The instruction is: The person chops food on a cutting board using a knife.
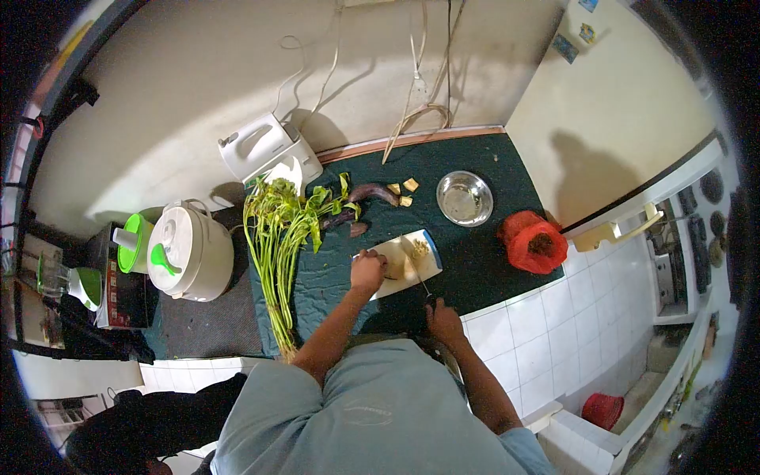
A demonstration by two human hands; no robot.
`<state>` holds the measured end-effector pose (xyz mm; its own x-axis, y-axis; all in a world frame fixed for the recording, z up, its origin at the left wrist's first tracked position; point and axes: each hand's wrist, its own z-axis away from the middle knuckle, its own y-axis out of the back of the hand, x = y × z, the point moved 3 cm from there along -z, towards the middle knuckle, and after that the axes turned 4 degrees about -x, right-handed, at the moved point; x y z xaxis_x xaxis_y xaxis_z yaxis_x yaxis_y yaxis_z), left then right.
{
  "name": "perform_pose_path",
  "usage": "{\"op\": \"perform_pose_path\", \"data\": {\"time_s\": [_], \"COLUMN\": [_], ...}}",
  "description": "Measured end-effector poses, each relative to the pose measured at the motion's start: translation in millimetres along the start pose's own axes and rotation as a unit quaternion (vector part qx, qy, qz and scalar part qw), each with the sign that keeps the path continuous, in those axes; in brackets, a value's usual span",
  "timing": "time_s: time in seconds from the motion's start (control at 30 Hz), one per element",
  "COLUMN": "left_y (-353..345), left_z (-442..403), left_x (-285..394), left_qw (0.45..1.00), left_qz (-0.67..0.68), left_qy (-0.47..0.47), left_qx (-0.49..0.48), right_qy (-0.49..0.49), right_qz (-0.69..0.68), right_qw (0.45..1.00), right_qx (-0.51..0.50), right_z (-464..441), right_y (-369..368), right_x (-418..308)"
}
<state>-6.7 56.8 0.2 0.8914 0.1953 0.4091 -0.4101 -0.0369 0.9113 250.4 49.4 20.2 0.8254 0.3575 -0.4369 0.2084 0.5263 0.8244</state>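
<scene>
A white cutting board [390, 286] with a blue edge lies on the dark green cloth in front of me. Small pale chopped pieces [420, 249] are on its right part. My right hand [445, 321] is closed round the dark handle of a knife [423, 283], whose thin blade points away from me over the board. At the board's left side is my left hand [368, 271], its fingers curled together; what they hold, if anything, is hidden. Beyond the board lie dark purple eggplants [372, 192] and several cut yellowish chunks [410, 184].
Long-stemmed leafy greens [277, 261] lie to the left, by a white rice cooker [210, 257]. A white hand mixer [265, 144] stands at the back wall. To the right are a steel bowl [465, 199] and a red plastic bag [532, 242]. Another person's dark sleeve [158, 419] shows lower left.
</scene>
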Motion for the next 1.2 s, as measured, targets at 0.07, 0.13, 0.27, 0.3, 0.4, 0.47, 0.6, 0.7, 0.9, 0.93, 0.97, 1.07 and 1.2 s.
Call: {"op": "perform_pose_path", "data": {"time_s": [0.07, 0.13, 0.27, 0.3, 0.4, 0.47, 0.6, 0.7, 0.9, 0.93, 0.97, 1.07, 1.2], "left_y": [6.3, 0.1, -6.6, -5.6, -10.3, -19.2, -20.3, -19.6, -19.4, -16.5, -13.9, -20.2, -26.7], "left_z": [-2.9, -8.8, -16.1, -16.9, -16.9, -17.2, -15.6, -12.8, -10.6, -10.2, -9.8, -13.0, -17.8], "left_x": [12.0, 15.3, 26.7, 31.8, 42.1, 41.1, 35.8, 33.0, 29.2, 31.0, 33.3, 27.3, 19.6], "left_qw": [0.997, 0.995, 0.991, 0.991, 0.991, 0.995, 0.995, 0.995, 0.993, 0.994, 0.995, 0.997, 0.999], "left_qz": [-0.069, -0.097, -0.128, -0.128, -0.127, -0.089, -0.085, -0.071, -0.026, -0.028, -0.029, -0.006, -0.014], "left_qy": [0.026, 0.011, -0.029, -0.029, -0.045, -0.032, -0.048, -0.068, -0.105, -0.098, -0.091, -0.071, -0.043], "left_qx": [-0.023, -0.017, 0.014, 0.014, -0.016, -0.023, -0.019, -0.013, 0.040, 0.032, 0.024, 0.036, 0.009], "right_qy": [-0.008, -0.017, -0.022, -0.024, -0.048, -0.059, -0.036, -0.077, -0.106, -0.106, -0.076, -0.047, -0.131], "right_qz": [-0.005, -0.011, -0.034, -0.040, -0.041, -0.039, -0.034, -0.068, -0.113, -0.112, -0.091, -0.066, -0.107], "right_qw": [1.000, 1.000, 0.999, 0.999, 0.998, 0.997, 0.999, 0.994, 0.987, 0.987, 0.992, 0.994, 0.982], "right_qx": [0.011, 0.022, 0.018, 0.020, 0.005, -0.004, -0.022, -0.025, -0.040, -0.040, -0.051, -0.069, -0.079], "right_z": [-3.4, -6.7, -12.0, -12.0, -17.4, -24.5, -35.1, -40.0, -45.5, -49.4, -54.7, -57.6, -49.1], "right_y": [-1.1, -0.2, 1.5, 5.0, 14.0, 13.0, 6.1, -10.7, -11.2, -5.6, 1.2, 15.6, -5.6], "right_x": [1.1, 0.1, -4.1, -9.2, -22.9, -27.3, -33.2, -35.4, -41.5, -41.4, -41.6, -47.6, -44.8]}}
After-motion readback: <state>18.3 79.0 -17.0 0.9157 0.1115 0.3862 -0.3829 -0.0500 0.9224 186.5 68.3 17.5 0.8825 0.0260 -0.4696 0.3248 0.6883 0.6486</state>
